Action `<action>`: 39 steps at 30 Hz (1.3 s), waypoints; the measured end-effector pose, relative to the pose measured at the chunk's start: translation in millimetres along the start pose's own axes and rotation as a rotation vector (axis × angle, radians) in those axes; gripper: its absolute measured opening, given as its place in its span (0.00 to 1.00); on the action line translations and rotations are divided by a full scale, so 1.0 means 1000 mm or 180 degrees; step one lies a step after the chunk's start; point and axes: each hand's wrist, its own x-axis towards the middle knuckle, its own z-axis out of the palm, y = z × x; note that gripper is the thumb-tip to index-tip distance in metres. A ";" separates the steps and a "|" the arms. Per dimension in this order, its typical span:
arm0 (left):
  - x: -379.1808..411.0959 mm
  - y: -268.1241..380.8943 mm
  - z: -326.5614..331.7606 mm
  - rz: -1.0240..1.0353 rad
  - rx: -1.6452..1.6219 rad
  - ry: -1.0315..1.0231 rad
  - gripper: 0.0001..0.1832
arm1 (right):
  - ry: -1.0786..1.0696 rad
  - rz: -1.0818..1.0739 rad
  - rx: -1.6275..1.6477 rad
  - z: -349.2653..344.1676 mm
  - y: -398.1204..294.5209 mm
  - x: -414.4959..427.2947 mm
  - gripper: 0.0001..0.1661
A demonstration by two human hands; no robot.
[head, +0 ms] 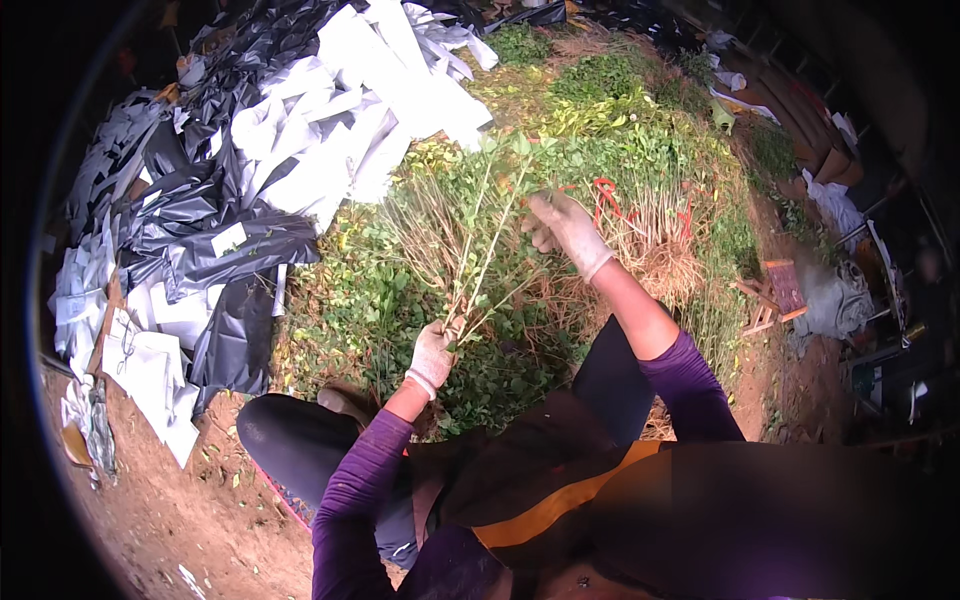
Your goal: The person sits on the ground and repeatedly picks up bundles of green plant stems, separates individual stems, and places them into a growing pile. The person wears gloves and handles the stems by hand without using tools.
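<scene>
My left hand (436,354), in a pale glove, grips the lower ends of several thin leafy stems (480,262). The stems fan up and away from the fist, with green leaves near their tips. To the right of the upper stems is my right hand (561,227), also gloved, its fingers loosely bent and apart with nothing seen in them. A bundle of bare-stemmed plants with roots (664,232) lies just beyond my right wrist, with red ties (604,196) about it. Another clump of thin brown stems (427,225) lies behind the held ones.
Cut leafy greenery (352,315) covers the ground before my legs. White sheeting (322,142) and black plastic sheeting (195,225) are heaped at left. A small wooden stool (780,292) stands on the right, beside a grey bundle (836,300). Bare soil (217,517) shows at lower left.
</scene>
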 end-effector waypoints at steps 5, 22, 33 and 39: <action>0.000 0.019 0.011 0.0225 0.0260 -0.0052 0.18 | 0.0974 -0.0754 0.0836 -0.030 0.019 0.059 0.11; 0.018 0.035 -0.028 -0.0582 -0.1012 -0.0625 0.16 | 0.0869 -0.2120 -0.1103 -0.075 0.031 0.120 0.14; -0.002 0.026 0.004 -0.0768 -0.0493 -0.0569 0.18 | 0.0867 -0.0872 0.1946 -0.097 0.018 0.114 0.10; 0.005 0.000 -0.001 -0.0169 0.0705 0.0035 0.17 | 0.0227 -0.0364 -0.0115 -0.051 0.011 0.073 0.37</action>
